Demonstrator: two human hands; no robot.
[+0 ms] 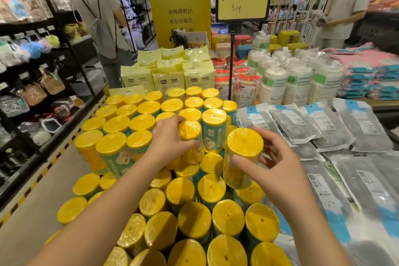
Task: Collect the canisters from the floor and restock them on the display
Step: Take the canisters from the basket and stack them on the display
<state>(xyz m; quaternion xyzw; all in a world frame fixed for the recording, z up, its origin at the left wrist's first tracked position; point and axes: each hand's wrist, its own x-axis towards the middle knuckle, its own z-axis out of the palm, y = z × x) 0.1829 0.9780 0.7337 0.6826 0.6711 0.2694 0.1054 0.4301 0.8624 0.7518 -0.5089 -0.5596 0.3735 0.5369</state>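
Now your right hand (278,164) grips an upright canister (241,155), just right of the second canister (191,134) your left hand (170,138) holds.

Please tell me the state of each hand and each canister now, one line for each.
left grip: holds the left canister
left canister: upright, wrapped in film
right grip: holds the right canister
right canister: lifted, slightly tilted, wrapped in film
stacked canisters: upright, yellow lids on
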